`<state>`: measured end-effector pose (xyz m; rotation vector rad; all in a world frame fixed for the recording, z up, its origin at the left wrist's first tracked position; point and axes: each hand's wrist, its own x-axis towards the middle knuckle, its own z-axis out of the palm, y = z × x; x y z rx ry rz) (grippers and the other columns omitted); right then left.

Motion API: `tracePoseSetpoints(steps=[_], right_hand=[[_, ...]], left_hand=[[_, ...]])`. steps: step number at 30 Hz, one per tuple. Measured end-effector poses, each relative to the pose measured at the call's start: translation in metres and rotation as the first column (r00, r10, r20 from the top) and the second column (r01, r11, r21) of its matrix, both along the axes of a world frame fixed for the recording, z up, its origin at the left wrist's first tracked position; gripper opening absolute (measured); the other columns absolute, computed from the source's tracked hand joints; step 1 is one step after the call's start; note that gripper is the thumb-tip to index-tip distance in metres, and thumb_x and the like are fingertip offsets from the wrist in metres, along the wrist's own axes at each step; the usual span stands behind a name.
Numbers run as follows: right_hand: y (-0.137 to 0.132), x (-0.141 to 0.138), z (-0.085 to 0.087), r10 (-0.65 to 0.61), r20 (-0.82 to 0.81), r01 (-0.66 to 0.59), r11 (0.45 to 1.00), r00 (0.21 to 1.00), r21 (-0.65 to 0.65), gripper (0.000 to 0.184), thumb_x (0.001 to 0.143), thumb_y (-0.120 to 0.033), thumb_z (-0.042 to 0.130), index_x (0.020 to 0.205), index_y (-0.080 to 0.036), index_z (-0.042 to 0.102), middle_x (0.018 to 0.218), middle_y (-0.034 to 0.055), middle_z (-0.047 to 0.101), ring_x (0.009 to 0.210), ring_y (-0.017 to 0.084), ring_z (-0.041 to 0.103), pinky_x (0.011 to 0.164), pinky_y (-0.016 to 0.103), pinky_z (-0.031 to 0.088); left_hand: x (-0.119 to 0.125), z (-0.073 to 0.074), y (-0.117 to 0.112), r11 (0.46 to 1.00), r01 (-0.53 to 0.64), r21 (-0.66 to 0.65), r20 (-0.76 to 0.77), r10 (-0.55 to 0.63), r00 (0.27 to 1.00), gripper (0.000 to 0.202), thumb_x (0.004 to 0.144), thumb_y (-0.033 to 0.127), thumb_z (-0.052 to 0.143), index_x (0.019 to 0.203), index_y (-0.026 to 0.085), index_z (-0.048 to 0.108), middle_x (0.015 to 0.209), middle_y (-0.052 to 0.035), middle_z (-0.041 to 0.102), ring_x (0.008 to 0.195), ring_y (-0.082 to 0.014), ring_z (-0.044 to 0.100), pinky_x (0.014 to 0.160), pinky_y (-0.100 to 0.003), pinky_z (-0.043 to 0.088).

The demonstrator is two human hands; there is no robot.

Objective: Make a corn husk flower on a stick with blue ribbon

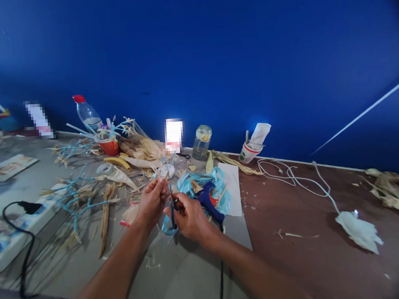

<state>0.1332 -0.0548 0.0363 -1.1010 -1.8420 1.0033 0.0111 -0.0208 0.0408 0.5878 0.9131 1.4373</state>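
Note:
My left hand [151,201] is closed in a pinch on a thin strip of dried husk [161,173] that sticks up from its fingertips. My right hand [190,217] is wrapped round a pair of dark scissors [172,210], whose blades point up toward the strip. Both hands meet over the grey table top [180,277]. Just behind them lie a crumpled light-blue plastic bag [201,183] and a blue glue gun [209,203].
Dried husks and blue-wrapped stems [77,197] litter the left. A power strip [18,223] with black cable sits far left. At the back stand a plastic bottle [86,113], an orange cup [109,146], a glass jar [202,142], a paper cup [249,152]. A white cable [296,177] crosses the brown surface.

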Motion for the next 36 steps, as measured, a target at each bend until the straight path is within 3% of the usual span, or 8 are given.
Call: tracePoseSetpoints(steps=[12,36], right_hand=[[-0.002,-0.001,0.003,-0.009,0.096,0.003,0.999,0.995,0.054,0.03,0.078,-0.033,0.056,0.102,-0.016,0.058,0.06,-0.0024,0.054,0.049,0.009,0.041,0.05,0.019,0.031],[-0.001,0.002,-0.001,-0.007,0.145,-0.01,0.993,0.989,0.114,0.034,0.081,-0.032,0.054,0.111,-0.015,0.055,0.069,0.0015,0.059,0.059,0.013,0.048,0.056,0.021,0.037]], left_hand=[[-0.007,-0.008,0.004,0.995,0.089,0.045,0.148,-0.095,0.984,0.03,0.068,0.03,0.072,0.06,0.015,0.047,0.049,0.0073,0.038,0.04,-0.0027,0.035,0.04,-0.015,0.033],[-0.008,-0.004,0.001,0.994,0.108,0.005,0.135,-0.108,0.985,0.03,0.064,0.027,0.075,0.06,0.014,0.048,0.049,0.0069,0.039,0.041,-0.0021,0.035,0.039,-0.012,0.031]])
